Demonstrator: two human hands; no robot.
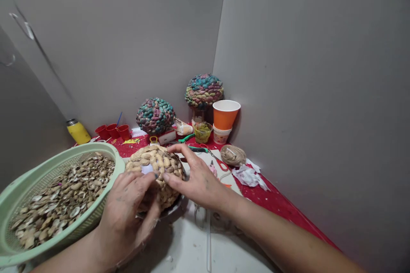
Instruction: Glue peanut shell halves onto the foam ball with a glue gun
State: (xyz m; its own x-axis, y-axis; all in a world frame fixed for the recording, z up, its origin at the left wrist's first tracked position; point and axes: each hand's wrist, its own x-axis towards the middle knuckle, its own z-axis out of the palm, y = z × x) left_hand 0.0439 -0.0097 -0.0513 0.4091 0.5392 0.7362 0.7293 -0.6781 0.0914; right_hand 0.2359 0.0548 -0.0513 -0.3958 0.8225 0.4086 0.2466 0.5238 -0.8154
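A ball covered in peanut shells (pixel 156 163) sits on the table in front of me, with a bare pale patch on its near left side. My left hand (pixel 126 213) curls against the ball's near side, fingertips by the bare patch. My right hand (pixel 195 179) rests on the ball's right side, its thumb and fingers pressed on the shells. Whether either hand pinches a loose shell is hidden.
A green colander (pixel 105 153) full of peanut shells stands at the left. Behind are two painted shell balls (pixel 156 115), an orange cup (pixel 225 115), a glue pot (pixel 203 131), small red cups (pixel 112 130), a yellow bottle (pixel 77 131), scissors (pixel 218 160), twine (pixel 232 155), crumpled paper (pixel 249 175). Grey partitions surround the table.
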